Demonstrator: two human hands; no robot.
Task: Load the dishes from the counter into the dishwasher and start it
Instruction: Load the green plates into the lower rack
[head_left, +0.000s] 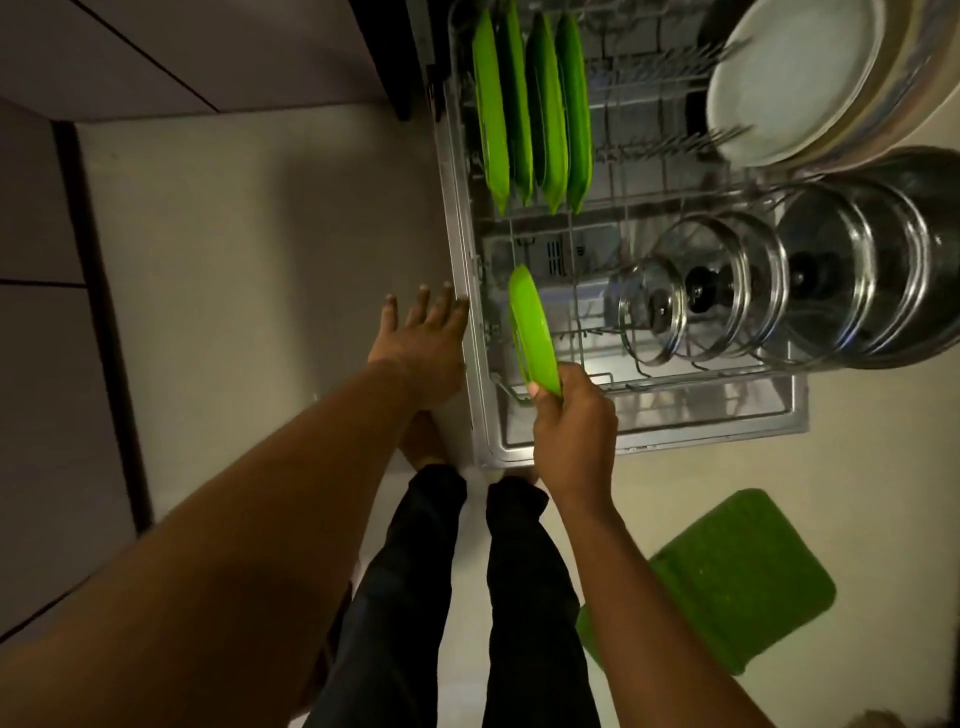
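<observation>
Glossy green plastic plates (530, 104) stand in a grey metal wire rack (649, 384) beside clear glass lids (727, 291) with shiny steel rims, near smooth white ceramic plates (795, 78).

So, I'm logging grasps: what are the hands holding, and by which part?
The right hand grips a green plate by its near rim. The left hand holds nothing, fingers straight.

Pale floor (249, 249) noted across centre left. Cabinet fronts (36, 208) with dark seams line the left edge. Lower right: green flat object (743, 577), rounded corners; identity undetermined.
</observation>
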